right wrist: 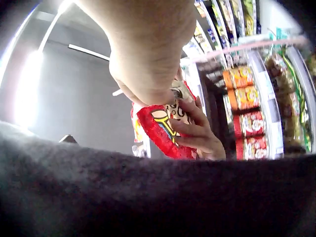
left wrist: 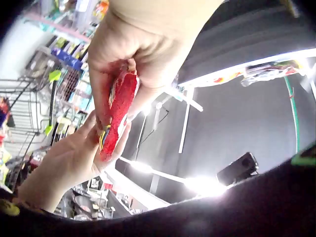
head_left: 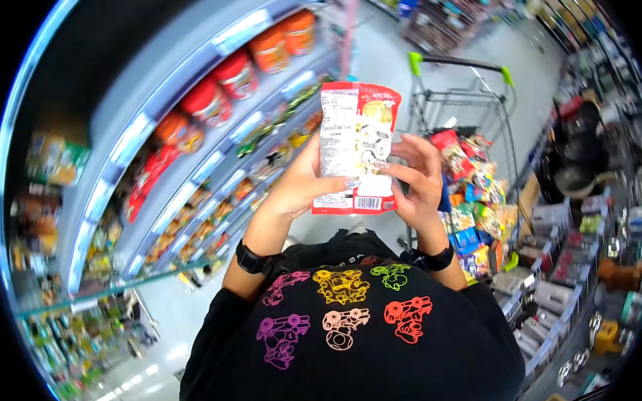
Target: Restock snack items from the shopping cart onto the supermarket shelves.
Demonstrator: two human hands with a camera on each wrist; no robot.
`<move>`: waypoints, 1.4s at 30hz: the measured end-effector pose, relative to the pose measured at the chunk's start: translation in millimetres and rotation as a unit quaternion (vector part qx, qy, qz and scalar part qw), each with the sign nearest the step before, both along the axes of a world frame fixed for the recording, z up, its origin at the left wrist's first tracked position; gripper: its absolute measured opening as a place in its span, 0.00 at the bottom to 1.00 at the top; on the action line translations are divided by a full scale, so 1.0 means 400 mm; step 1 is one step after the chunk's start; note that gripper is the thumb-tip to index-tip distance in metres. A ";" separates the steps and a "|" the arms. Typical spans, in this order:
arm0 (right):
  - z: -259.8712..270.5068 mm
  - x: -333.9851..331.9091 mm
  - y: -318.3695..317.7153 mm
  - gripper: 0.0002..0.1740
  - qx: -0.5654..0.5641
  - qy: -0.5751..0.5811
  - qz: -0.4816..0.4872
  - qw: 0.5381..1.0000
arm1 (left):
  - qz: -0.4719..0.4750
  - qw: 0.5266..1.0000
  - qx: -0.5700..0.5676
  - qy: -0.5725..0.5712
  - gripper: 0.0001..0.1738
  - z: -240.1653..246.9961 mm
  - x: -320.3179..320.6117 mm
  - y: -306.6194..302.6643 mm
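Observation:
A red and white snack bag [head_left: 357,149] is held up before the chest, its printed text and barcode toward the head camera. My left hand [head_left: 302,183] grips its left side, thumb across the face and fingers behind. The fingers show against the bag's other side in the right wrist view. At the right edge, my right hand [head_left: 418,178] pinches the bag with bent fingers, one fingertip on the front. The left wrist view catches the bag [left wrist: 120,116] edge-on, between the left hand [left wrist: 143,47] and the right hand [left wrist: 69,158].
A wire shopping cart [head_left: 466,79] filled with colourful snack packs [head_left: 482,200] stands just right of the hands. Shelves on the left carry red and orange tubs [head_left: 206,101] and packets. More shelving [head_left: 553,262] with goods lines the right side.

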State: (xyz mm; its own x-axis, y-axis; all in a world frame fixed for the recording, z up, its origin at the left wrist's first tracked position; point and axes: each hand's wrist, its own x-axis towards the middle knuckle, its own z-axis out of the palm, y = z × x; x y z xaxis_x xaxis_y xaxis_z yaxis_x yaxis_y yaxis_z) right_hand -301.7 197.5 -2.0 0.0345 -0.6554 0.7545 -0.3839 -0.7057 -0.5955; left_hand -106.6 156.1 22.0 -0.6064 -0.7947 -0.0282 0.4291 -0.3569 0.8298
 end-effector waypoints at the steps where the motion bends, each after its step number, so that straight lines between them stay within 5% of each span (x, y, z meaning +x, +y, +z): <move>1: -0.002 0.044 -0.010 0.24 0.011 -0.009 0.012 1.000 | 0.027 1.000 -0.009 -0.001 0.48 0.010 0.046 0.009; 4: 0.002 0.195 -0.045 0.25 0.001 -0.015 0.053 0.998 | 0.152 0.984 -0.080 -0.036 0.48 0.014 0.198 0.046; 7: 0.014 0.285 -0.037 0.22 0.123 -0.108 0.124 0.979 | 0.230 0.965 -0.114 -0.059 0.48 0.028 0.282 0.075; 11: -0.016 0.338 -0.045 0.17 0.232 -0.074 0.198 0.950 | 0.290 0.941 -0.156 -0.077 0.49 0.042 0.358 0.103; 16: -0.030 0.421 -0.053 0.09 0.250 -0.163 0.371 0.879 | 0.345 0.919 -0.171 -0.086 0.48 0.038 0.420 0.134; 28: -0.006 0.508 -0.066 0.07 0.270 -0.078 0.376 0.883 | 0.435 0.887 -0.147 -0.053 0.45 0.010 0.493 0.164; 42: -0.025 0.502 -0.118 0.11 0.258 -0.079 0.455 0.848 | 0.415 0.900 -0.135 -0.012 0.47 0.012 0.504 0.142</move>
